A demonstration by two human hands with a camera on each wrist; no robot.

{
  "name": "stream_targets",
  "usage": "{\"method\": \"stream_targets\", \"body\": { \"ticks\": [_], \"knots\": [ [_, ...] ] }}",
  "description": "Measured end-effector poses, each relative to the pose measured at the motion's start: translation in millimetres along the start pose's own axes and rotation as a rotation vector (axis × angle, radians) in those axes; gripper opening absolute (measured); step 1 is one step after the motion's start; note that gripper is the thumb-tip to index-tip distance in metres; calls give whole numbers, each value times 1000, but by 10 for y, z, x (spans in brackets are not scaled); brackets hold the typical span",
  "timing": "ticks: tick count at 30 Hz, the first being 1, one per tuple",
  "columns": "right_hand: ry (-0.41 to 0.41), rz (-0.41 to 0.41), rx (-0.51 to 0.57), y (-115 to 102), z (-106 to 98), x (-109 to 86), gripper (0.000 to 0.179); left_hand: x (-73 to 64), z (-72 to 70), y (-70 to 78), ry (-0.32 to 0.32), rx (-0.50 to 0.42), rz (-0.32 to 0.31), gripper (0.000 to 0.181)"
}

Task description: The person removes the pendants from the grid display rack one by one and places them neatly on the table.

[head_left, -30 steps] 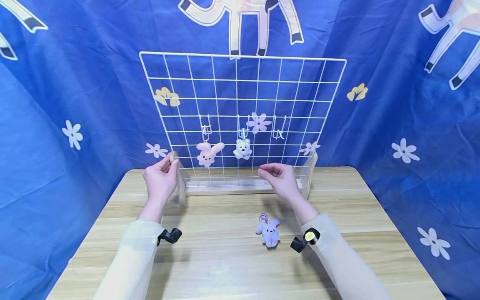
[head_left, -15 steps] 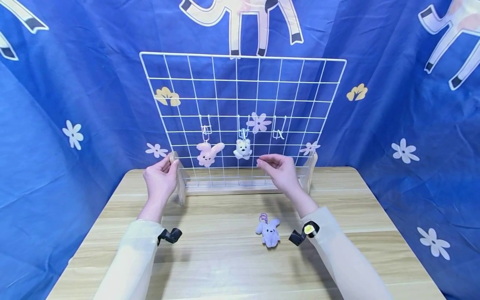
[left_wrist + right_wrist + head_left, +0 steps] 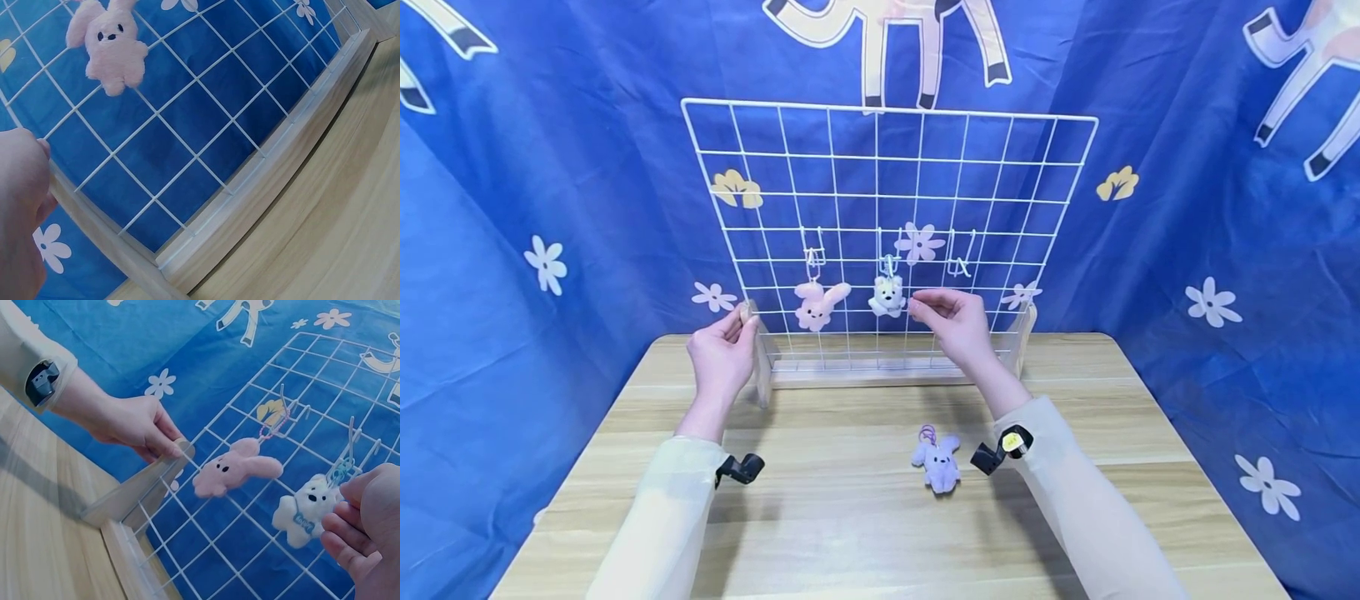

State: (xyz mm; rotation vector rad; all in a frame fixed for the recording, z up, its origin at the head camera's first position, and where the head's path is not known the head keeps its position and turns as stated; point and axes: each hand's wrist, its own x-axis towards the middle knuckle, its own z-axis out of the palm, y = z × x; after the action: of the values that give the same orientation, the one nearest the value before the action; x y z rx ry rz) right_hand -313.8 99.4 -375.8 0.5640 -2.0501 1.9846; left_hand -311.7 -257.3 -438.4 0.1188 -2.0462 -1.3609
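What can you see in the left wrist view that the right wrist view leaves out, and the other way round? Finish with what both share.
Only the left wrist view shows the right wooden support, in its upper right. Only the right wrist view shows the white plush bear, the right hand beside it, the metal hooks and the black device on the left sleeve. Both share the left hand gripping the left wooden support, the pink plush bunny, the white wire grid, the base rail, the tabletop and the blue curtain.
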Motion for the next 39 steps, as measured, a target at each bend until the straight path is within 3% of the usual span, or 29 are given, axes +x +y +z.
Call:
{"method": "stream_targets", "body": {
  "ticks": [28, 39],
  "knots": [
    [25, -16, 11, -128, 174, 262, 20, 10, 3, -4, 3, -4, -2, 35],
    [88, -46, 52, -149, 318, 318, 18, -1, 7, -6, 5, -6, -5, 35]
  ]
}}
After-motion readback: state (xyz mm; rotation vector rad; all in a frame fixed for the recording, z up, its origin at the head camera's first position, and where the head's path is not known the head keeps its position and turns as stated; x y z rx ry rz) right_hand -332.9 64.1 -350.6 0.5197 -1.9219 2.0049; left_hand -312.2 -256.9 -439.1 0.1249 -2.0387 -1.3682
